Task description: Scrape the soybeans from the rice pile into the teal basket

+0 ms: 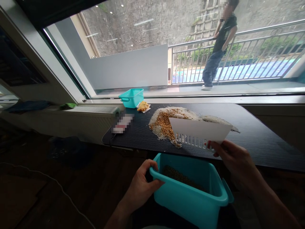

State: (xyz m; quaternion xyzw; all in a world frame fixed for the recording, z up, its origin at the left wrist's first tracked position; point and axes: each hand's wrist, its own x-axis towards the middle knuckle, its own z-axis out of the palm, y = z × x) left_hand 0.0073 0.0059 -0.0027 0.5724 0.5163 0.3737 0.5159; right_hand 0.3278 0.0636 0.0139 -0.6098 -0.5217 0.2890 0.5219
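Note:
My left hand (144, 183) grips the left rim of a turquoise plastic bin (188, 194), thumb on the near edge. Small dark greenish grains (178, 176) lie at the bottom of the bin. In my right hand (232, 156) is a white slotted plastic basket (200, 128), tilted with its side facing me above the table's near edge. Behind it a pile of white rice-like grains and golden kernels (164, 122) spreads over the dark table. To the right lies a heap of pale greyish grains (216, 119), partly hidden by the basket.
Another turquoise bin (132, 99) stands at the table's (259, 140) back left, with a yellowish crumpled item (143, 106) on white paper. A blurred flat object (123, 123) with a cable lies at left. Beyond the window a person (220, 44) leans on a railing.

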